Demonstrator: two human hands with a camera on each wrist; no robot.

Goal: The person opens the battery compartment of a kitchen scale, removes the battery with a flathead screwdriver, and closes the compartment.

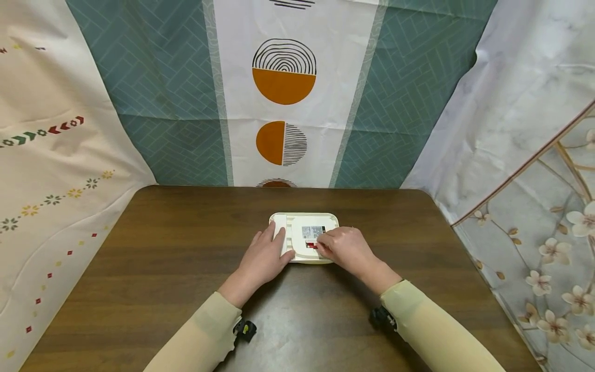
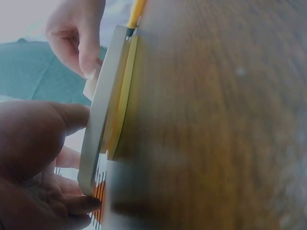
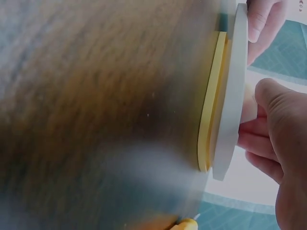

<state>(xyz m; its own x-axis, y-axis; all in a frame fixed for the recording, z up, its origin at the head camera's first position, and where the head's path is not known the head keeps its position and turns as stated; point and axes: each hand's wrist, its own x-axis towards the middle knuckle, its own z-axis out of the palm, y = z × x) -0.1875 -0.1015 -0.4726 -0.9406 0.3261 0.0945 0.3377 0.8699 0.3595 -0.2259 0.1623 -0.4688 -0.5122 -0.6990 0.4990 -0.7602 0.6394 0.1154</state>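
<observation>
The white device (image 1: 299,223) lies beneath the spread fingers of our left hand (image 1: 266,254); by the fingertips of our right hand (image 1: 348,248), pinching a small white flap (image 3: 248,108), its red-showing slot (image 1: 311,245) seems opened, not yet closed.

Head cam bright w/ soft glare on tabletop (image 1: 302,315), wrist cams dimmer, hazy & blurry

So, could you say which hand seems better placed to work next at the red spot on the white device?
Probably the right hand: it pinches a small pale piece beside the red spot, while the left hand rests farther off, on the left side of the white device.
</observation>
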